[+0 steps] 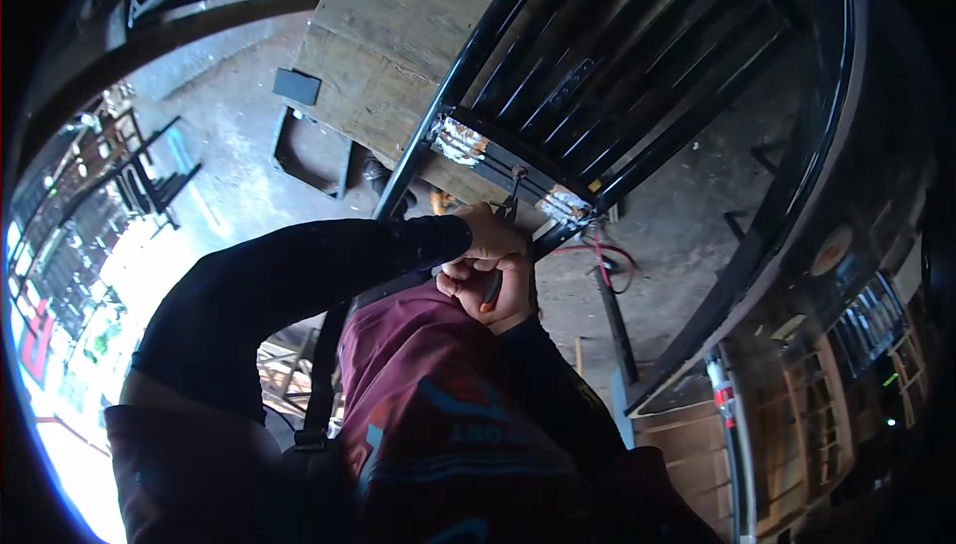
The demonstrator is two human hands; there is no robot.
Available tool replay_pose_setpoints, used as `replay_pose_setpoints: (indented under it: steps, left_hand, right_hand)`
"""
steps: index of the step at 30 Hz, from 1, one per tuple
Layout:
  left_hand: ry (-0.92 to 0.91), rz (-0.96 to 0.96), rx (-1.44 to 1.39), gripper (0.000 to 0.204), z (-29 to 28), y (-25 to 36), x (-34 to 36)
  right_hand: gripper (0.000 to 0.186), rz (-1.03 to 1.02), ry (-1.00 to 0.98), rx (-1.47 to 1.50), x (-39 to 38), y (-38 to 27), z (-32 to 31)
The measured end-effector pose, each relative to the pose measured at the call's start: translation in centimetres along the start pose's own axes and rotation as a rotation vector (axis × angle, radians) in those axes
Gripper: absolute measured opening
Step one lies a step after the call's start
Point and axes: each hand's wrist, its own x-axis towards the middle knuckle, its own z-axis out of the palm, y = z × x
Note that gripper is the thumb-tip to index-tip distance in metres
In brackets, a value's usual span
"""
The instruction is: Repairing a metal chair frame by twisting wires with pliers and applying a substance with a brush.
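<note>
A pair of pliers with dark handles and an orange handle end points up at a crosspiece of a black metal frame with several parallel bars. My left hand is closed round the upper part of the pliers. Just below it, my right hand has its fingers curled round the lower handle. The pliers' jaws are at a small round part on the crosspiece; their exact grip is too small to tell. Whitish, rusty patches mark both ends of the crosspiece.
A wooden board surface lies under the frame's left side, with a small dark block at its edge. A red hose curves over the concrete floor at right. Metal frame pieces stand at far left.
</note>
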Motion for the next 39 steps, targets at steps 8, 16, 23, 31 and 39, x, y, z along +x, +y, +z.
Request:
replay_pose_setpoints:
  steps: [8, 16, 23, 31, 39]
  left_hand:
    - [-0.392, 0.188, -0.421, 0.077, 3.3, -3.7, 1.9]
    - [-0.13, 0.416, -0.566, 0.057, 4.3, -5.2, 1.2]
    - [0.242, 0.634, -0.597, 0.034, 1.2, -10.7, 3.9]
    - [0.301, 0.775, -0.585, 0.035, 2.3, -12.7, 8.5]
    - [0.546, 0.995, -0.71, 0.028, 0.4, -13.2, 8.9]
  right_hand:
    - [0.048, 0.402, 0.098, -0.363, -5.6, -5.9, -1.1]
    - [0.048, 0.304, 0.223, -1.262, -6.3, -10.2, -3.1]
    - [0.071, -0.813, 0.49, -2.187, -4.4, -8.4, -2.6]
    - [0.049, -1.391, -0.089, -2.778, 1.8, -16.6, -2.8]
    - [0.045, -1.492, -0.597, -2.55, 7.1, -17.6, -2.3]
